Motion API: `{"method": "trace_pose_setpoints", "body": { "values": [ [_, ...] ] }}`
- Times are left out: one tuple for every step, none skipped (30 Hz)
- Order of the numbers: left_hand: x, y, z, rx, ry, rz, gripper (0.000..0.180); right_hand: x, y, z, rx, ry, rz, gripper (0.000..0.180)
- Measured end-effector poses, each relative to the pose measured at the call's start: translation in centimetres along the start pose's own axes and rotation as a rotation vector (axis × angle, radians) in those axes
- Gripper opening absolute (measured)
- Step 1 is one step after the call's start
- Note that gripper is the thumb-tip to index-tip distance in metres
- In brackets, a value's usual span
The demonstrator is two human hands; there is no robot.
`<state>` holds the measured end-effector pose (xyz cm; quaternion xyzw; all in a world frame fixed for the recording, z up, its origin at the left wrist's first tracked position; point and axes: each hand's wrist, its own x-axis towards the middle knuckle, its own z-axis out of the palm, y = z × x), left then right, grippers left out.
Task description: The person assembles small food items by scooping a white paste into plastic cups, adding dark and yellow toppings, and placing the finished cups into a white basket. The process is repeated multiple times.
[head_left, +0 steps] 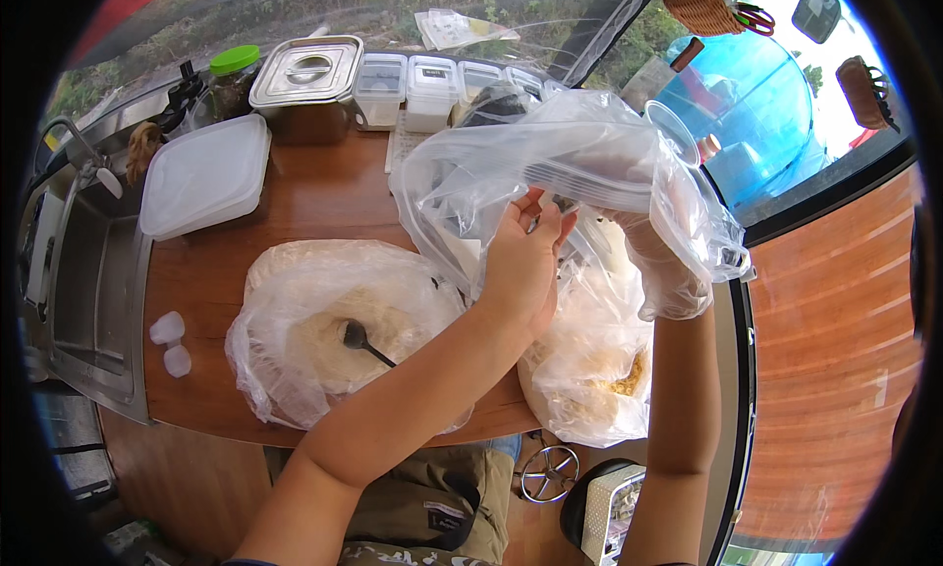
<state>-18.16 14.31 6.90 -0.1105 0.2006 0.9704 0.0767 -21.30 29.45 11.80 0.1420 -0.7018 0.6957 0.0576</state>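
You hold a large clear plastic bag (550, 163) up over the wooden surface (324, 208), at about 1 o'clock from the middle of the view. Your left hand (521, 262) is bare and its fingers (526, 208) are closed on the bag's near edge, pinching the film. Your right hand (668, 271), in a thin clear glove, is wrapped in the bag's folds toward 3 o'clock; its fingers seem to grip the film, but the plastic hides how tightly they are curled.

The bag hangs loose and crumpled, its mouth not yet spread wide. I see nothing pale or grainy inside it, though dark containers show through the film behind it, so judging by that it is still unfilled.

Below your left forearm, at 8 o'clock, an open bag of pale flaky food (324, 330) lies on the surface with a dark spoon (361, 340) resting in it, untouched. At 5 o'clock a second bag of the same kind of food (589, 370) sits partly off the surface edge. Both look full.

As a judgement: the opening of the empty bag is in hand, and any scooping or portioning is all still ahead.

At 10 o'clock lies a white lidded container (204, 176), with a steel lidded pan (306, 72) behind it.
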Motion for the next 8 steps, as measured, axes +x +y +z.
{"method": "trace_pose_setpoints", "body": {
  "values": [
    [0.12, 0.02, -0.11, -0.001, -0.009, 0.001, 0.028, -0.01, -0.17, 0.12, -0.020, 0.000, 0.018, 0.048],
    [0.18, -0.03, -0.25, -0.002, -0.019, -0.003, 0.028, -0.15, -0.25, 0.23, -0.023, 0.002, 0.018, 0.048],
    [0.24, -0.09, -0.39, -0.005, -0.030, -0.007, 0.027, -0.30, -0.29, 0.31, -0.025, 0.005, 0.019, 0.048],
    [0.29, -0.15, -0.51, -0.003, -0.040, -0.013, 0.027, -0.50, -0.32, 0.40, -0.010, 0.008, 0.000, 0.048],
    [0.35, -0.18, -0.62, -0.014, -0.048, -0.012, 0.027, -0.58, -0.39, 0.39, 0.007, 0.007, 0.002, 0.047],
    [0.40, -0.18, -0.72, -0.020, -0.056, -0.013, 0.027, -0.67, -0.44, 0.37, 0.023, 0.006, 0.004, 0.047],
    [0.45, -0.18, -0.82, -0.021, -0.060, -0.019, 0.026, -0.71, -0.49, 0.32, 0.040, 0.002, 0.028, 0.047],
    [0.46, -0.30, -0.80, -0.026, -0.064, -0.017, 0.026, -0.76, -0.54, 0.24, 0.040, 0.004, 0.027, 0.047]
  ]
}}
